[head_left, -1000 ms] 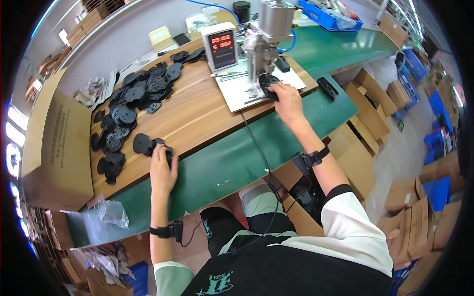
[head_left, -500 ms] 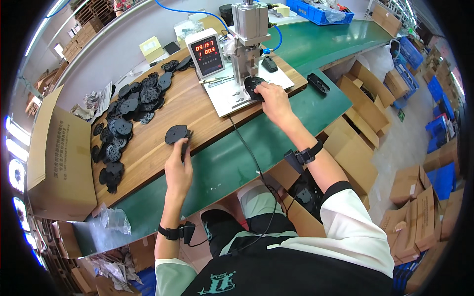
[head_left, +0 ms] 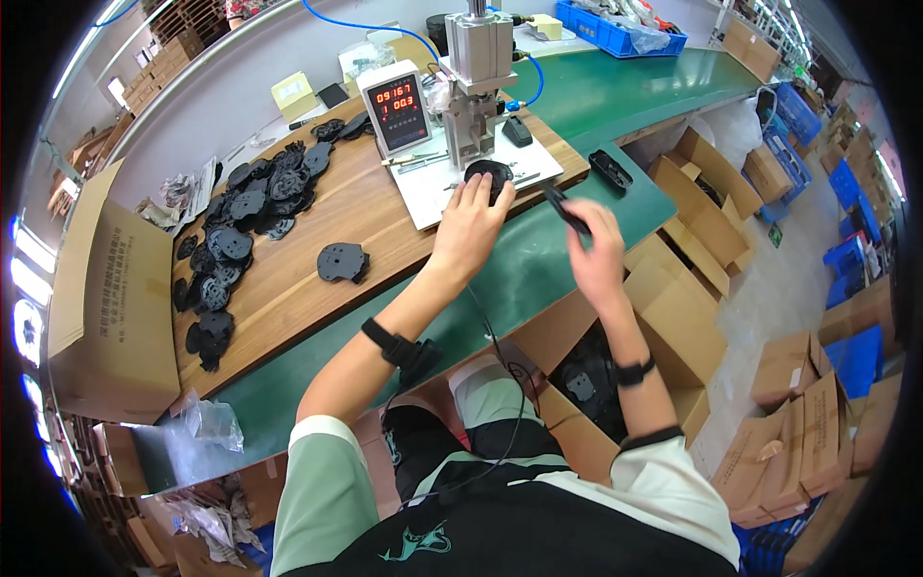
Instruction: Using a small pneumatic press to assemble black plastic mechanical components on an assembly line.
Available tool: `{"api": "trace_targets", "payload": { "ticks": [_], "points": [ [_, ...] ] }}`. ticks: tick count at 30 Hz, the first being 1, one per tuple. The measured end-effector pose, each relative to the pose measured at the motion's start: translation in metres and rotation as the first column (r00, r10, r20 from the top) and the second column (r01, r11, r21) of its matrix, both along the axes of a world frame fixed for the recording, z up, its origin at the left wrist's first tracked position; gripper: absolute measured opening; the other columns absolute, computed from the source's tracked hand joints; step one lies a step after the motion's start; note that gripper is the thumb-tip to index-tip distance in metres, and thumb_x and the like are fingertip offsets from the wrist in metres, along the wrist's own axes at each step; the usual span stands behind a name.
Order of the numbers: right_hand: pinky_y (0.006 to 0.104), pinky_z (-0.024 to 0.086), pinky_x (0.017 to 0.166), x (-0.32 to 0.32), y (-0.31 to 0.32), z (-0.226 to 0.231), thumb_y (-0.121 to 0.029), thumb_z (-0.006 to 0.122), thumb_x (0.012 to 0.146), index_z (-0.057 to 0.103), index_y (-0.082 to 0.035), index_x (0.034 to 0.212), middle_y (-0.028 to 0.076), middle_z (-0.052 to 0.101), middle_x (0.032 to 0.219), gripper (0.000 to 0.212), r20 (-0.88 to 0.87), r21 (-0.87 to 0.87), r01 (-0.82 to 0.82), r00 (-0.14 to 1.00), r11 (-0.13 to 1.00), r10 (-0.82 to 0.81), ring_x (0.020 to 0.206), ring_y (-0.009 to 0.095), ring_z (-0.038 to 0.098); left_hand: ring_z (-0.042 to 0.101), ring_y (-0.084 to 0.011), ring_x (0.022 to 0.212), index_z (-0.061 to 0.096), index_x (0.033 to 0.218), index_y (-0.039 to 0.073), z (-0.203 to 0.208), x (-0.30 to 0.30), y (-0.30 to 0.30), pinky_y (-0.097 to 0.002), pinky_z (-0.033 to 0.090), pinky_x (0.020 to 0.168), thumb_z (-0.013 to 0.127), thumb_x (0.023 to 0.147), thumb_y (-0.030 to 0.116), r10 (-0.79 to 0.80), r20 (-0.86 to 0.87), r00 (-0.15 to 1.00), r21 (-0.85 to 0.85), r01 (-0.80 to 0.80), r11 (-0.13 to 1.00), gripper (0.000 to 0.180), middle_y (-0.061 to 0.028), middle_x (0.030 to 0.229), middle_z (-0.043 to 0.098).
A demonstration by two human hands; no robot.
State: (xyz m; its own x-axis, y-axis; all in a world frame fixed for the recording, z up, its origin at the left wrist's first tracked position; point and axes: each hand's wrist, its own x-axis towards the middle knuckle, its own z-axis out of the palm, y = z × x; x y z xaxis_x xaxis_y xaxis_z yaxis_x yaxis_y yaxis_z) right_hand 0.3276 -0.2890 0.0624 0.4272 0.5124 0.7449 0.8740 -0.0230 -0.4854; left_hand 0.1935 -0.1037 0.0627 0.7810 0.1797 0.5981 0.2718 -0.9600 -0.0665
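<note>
My left hand reaches to the white base plate of a small pneumatic press. Its fingertips hold a round black plastic part under the press head. My right hand is lifted just right of the plate, above the green belt edge. It grips another flat black part, seen edge-on. One loose black part lies on the wooden table top to the left of my left forearm.
A heap of black parts covers the table's far left. A counter box with red digits stands beside the press. An open carton sits at left; a carton holding black parts sits by my knees. Stacked boxes line the floor at right.
My left hand has swung from the wooden table to the press with a black part. My right hand has pulled back from the press, holding a black part.
</note>
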Motion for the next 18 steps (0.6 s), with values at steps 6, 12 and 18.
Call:
{"api": "trace_targets", "payload": {
  "ticks": [6,12,18],
  "points": [
    [0.0396,0.053,0.093,-0.043,-0.138,-0.112,0.004,0.064,0.094,0.066,0.000,0.113,0.015,0.070,0.113,0.019,-0.279,-0.073,0.357,0.889,0.931,-0.363,0.107,0.034,0.066,0.060,-0.0409,0.129,0.056,0.139,0.005,-0.012,0.037,0.011,-0.0498,0.044,0.115,0.060,0.090,0.003,0.080,-0.092,0.993,0.057,-0.075,0.996,0.049,-0.0278,0.136,0.062],
    [0.0448,0.048,0.097,-0.070,-0.230,-0.257,0.002,0.061,0.092,0.064,-0.002,0.115,0.016,0.067,0.114,0.023,-0.319,-0.447,0.454,0.724,0.771,-0.612,0.110,0.037,0.060,0.058,-0.0438,0.131,0.054,0.140,0.003,-0.021,0.041,0.007,-0.0503,0.045,0.116,0.061,0.090,0.002,0.141,-0.201,0.969,0.040,-0.135,0.990,0.051,-0.0317,0.137,0.060],
    [0.0475,0.046,0.103,-0.081,-0.265,-0.359,-0.003,0.063,0.089,0.066,-0.006,0.118,0.019,0.066,0.118,0.029,-0.350,-0.720,0.314,0.606,0.619,-0.714,0.114,0.040,0.059,0.058,-0.0455,0.132,0.052,0.141,0.002,-0.020,0.042,0.005,-0.0507,0.046,0.115,0.063,0.090,0.002,0.127,-0.225,0.966,0.032,-0.123,0.992,0.052,-0.0340,0.139,0.058]
  ]
}}
